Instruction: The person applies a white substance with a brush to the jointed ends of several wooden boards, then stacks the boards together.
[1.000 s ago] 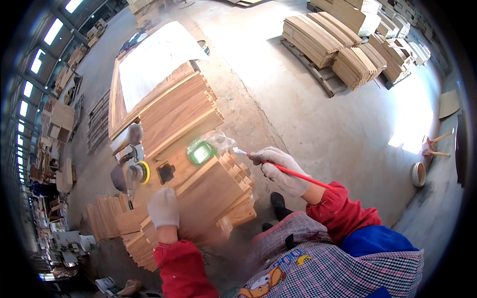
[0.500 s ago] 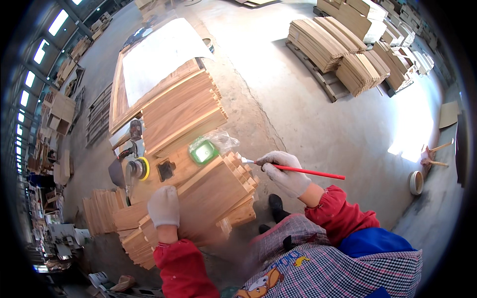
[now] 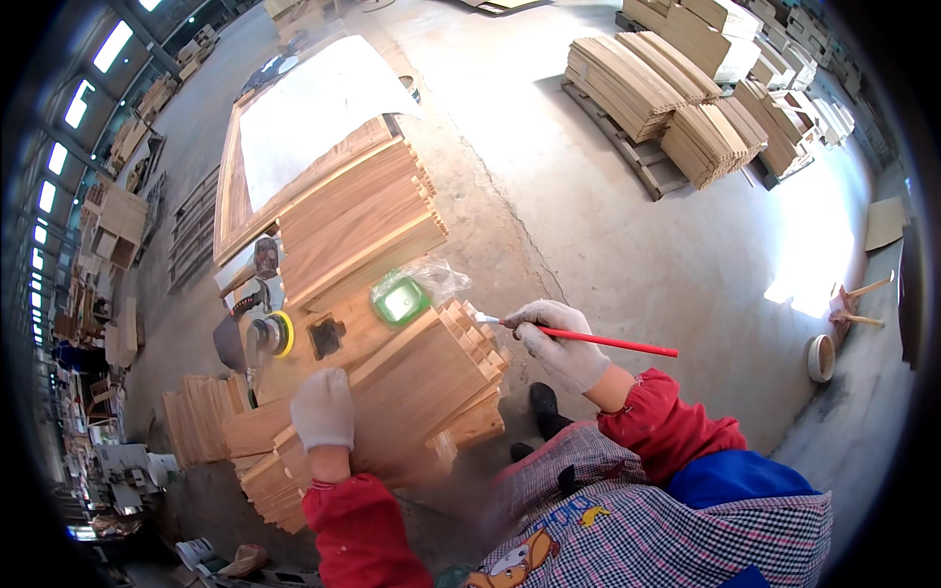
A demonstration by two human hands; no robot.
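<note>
My right hand (image 3: 564,343), in a whitish glove, is closed round a paintbrush with a long red handle (image 3: 627,345). Its pale tip meets the notched right end of a wooden board (image 3: 421,377) on top of a stack. At the board's left end my gloved left hand (image 3: 323,412) is curled over the edge, with fingertips partly hidden. Just beyond the board stands a green container (image 3: 401,301) with white contents, a clear plastic bag (image 3: 439,278) behind it.
A sander with a yellow rim (image 3: 267,336) lies left of the container, near a hammer (image 3: 257,263). Farther back are more stacked boards (image 3: 358,220) and a white sheet (image 3: 314,108). Palletised board stacks (image 3: 637,88) stand far right; a white bucket (image 3: 821,360) sits on the floor.
Almost nothing differs. My right hand and the brush have shifted only very slightly; my left hand stays at the board's left end.
</note>
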